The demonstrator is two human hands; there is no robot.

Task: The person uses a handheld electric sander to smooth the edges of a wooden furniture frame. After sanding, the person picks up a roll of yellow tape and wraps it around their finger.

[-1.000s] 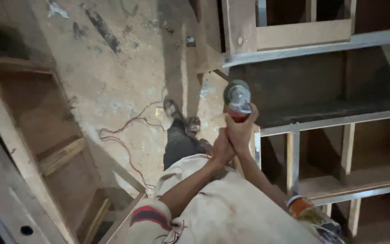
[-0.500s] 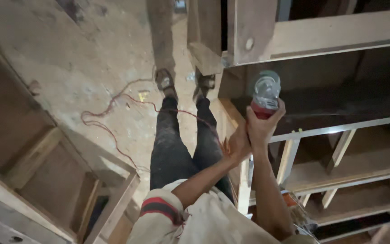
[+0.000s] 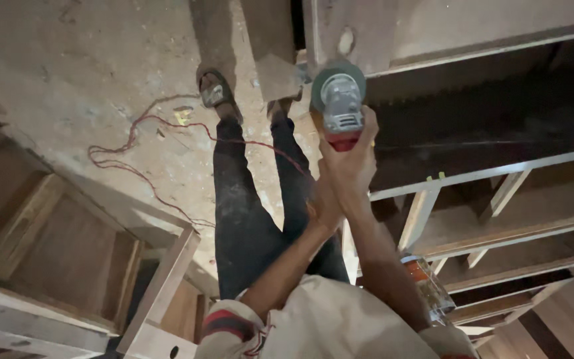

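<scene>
Both hands grip a grinder (image 3: 339, 106): right hand (image 3: 348, 163) wrapped around its red body, left hand (image 3: 323, 206) clasped just behind, disc raised against the wooden cabinet frame (image 3: 380, 36).

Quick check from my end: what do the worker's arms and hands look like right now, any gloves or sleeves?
Both hands are bare, no gloves: the right hand and the left hand show no rings or watch that I can make out. Both forearms are uncovered. The off-white short-sleeved shirt ends near the upper arm; its left sleeve cuff carries a red and dark striped band.
</scene>
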